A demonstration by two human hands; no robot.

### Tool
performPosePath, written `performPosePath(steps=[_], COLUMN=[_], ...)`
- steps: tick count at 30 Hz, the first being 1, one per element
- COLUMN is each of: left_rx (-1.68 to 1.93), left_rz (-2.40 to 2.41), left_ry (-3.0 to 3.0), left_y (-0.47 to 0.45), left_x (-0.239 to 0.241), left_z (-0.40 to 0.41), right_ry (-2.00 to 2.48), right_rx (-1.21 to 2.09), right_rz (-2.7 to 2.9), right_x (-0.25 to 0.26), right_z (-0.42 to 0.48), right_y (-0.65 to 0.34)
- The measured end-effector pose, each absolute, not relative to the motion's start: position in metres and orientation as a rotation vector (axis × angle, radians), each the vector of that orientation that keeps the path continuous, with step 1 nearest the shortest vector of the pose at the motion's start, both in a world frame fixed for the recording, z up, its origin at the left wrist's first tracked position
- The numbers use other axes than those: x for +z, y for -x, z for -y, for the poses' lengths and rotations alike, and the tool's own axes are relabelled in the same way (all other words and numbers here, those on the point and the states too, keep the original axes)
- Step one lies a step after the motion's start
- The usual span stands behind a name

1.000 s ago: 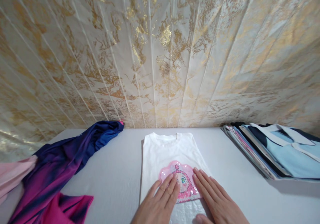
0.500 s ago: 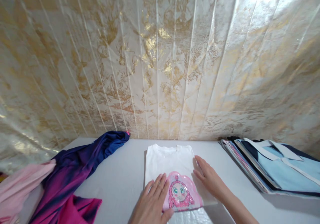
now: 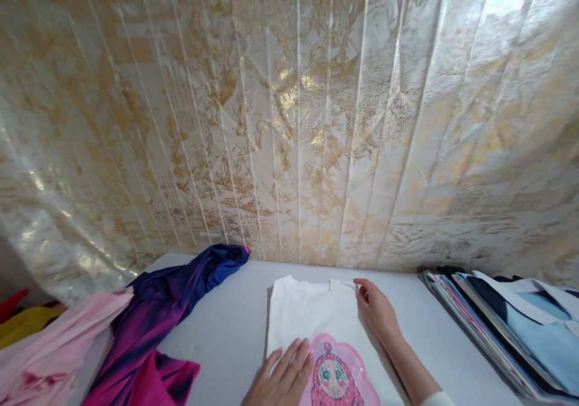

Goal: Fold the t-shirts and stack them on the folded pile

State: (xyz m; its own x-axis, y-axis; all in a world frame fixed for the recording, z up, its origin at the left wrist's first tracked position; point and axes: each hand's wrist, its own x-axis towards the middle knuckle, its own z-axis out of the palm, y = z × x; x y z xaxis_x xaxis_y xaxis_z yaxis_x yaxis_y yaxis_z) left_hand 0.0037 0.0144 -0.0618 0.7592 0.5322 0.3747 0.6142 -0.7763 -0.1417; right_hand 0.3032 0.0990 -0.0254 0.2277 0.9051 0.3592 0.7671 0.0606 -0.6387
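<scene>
A white T-shirt point(image 3: 307, 312), folded narrow, lies on the table in front of me. A pink sequin patch point(image 3: 337, 379) with a cartoon girl is on its front, cut off by the lower edge of the view. My left hand point(image 3: 283, 376) rests flat on the shirt's left side beside the patch, fingers stretched. My right hand point(image 3: 379, 312) is at the shirt's upper right corner, with its fingertips pinched on the fabric there and its other fingers curled.
A purple-and-blue garment point(image 3: 169, 315) lies loose on the left, with pink fabric point(image 3: 67, 333) beside it and yellow fabric point(image 3: 29, 324) beyond. At the right stands a stack of folded clothes point(image 3: 502, 315). A gold-patterned sheet point(image 3: 289, 152) hangs behind the white table point(image 3: 226, 339).
My right hand has moved up along the shirt's right edge to its top corner, and its fingers have curled in. My left hand stays on the shirt. The view has shifted slightly.
</scene>
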Motion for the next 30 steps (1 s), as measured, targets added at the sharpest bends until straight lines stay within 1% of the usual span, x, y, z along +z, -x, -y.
performPosePath(steps=[4, 6, 9, 12, 16, 23, 30], left_rx=[-0.514, -0.645, -0.869, -0.909, -1.006, -1.331, -1.258], left_rz=[1.016, 1.328, 1.969, 2.169, 2.24, 2.15, 2.224], left_ry=[2.783, 2.761, 2.556, 2.466, 2.492, 2.653, 2.664], left_y=[0.001, 0.004, 0.006, 0.005, 0.0, -0.005, -0.004], left_x=[-0.052, -0.032, 0.002, 0.021, 0.017, 0.004, 0.001], left_z=[-0.019, -0.03, -0.064, -0.105, -0.139, -0.155, -0.162], right_ry=[1.707, 1.688, 1.673, 1.663, 1.595, 1.533, 1.752], right_rx=[0.228, 0.25, 0.292, 0.31, 0.308, 0.229, 0.168], right_rz=[1.548, 1.547, 1.539, 1.515, 1.495, 1.487, 1.533], right_x=[-0.027, -0.028, -0.027, -0.026, -0.02, -0.004, -0.016], right_z=[-0.096, -0.094, -0.094, -0.095, -0.093, -0.082, -0.084], right_y=[-0.302, -0.302, -0.301, -0.301, -0.298, -0.288, -0.293])
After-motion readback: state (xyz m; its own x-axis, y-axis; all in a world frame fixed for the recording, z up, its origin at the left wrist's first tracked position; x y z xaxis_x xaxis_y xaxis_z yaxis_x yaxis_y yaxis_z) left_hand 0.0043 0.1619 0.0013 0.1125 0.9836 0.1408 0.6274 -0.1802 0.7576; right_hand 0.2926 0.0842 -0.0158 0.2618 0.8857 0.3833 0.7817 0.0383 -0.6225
